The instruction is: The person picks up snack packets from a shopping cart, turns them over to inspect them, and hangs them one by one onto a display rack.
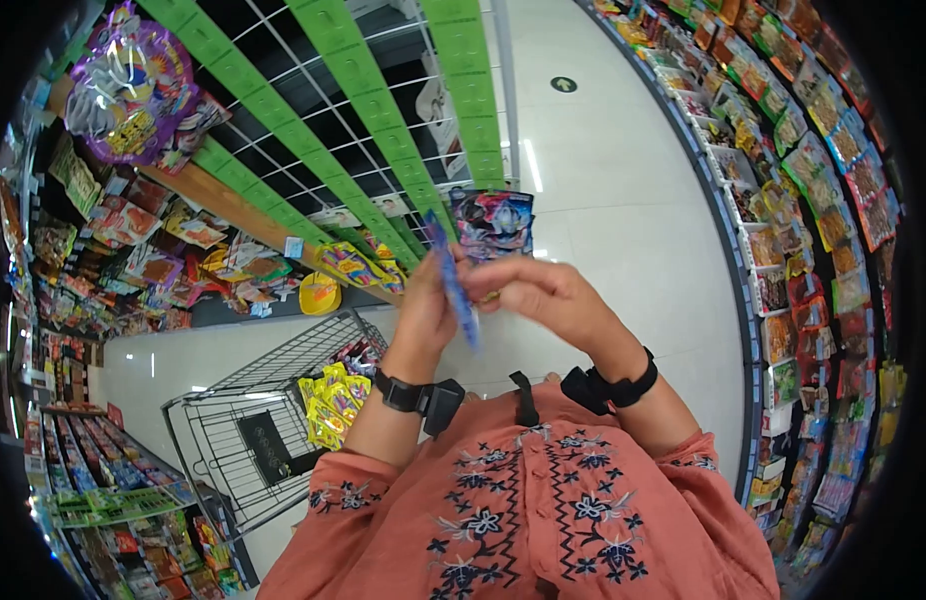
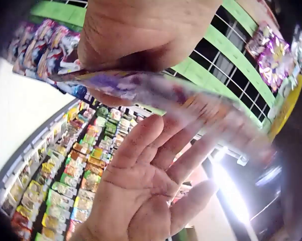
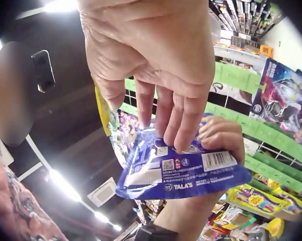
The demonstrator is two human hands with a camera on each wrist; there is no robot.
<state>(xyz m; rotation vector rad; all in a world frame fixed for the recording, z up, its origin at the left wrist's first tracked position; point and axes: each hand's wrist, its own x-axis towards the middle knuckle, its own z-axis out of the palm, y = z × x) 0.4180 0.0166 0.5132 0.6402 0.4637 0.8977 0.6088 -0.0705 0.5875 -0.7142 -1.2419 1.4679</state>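
Note:
A blue foil packet point(image 3: 206, 173) printed with the word TALA'S is pinched at its edge by my left hand point(image 1: 427, 312), thumb on one face. The head view shows the packet point(image 1: 457, 290) nearly edge-on and blurred. My right hand point(image 1: 555, 300) is beside it with fingers extended, and in the right wrist view its fingertips lie at the packet's back. Its palm and spread fingers also show below the packet in the left wrist view. Just beyond the hands, similar dark blue packets point(image 1: 493, 222) hang at the end of a green rack strip point(image 1: 471, 90).
A shopping cart point(image 1: 233, 400) with yellow packets point(image 1: 333, 405) in it stands at the left. Yellow packets point(image 1: 358, 265) hang low on the rack, near a yellow round tag point(image 1: 320, 293). Snack shelves point(image 1: 783, 200) curve along the right, across a pale tiled floor point(image 1: 623, 200).

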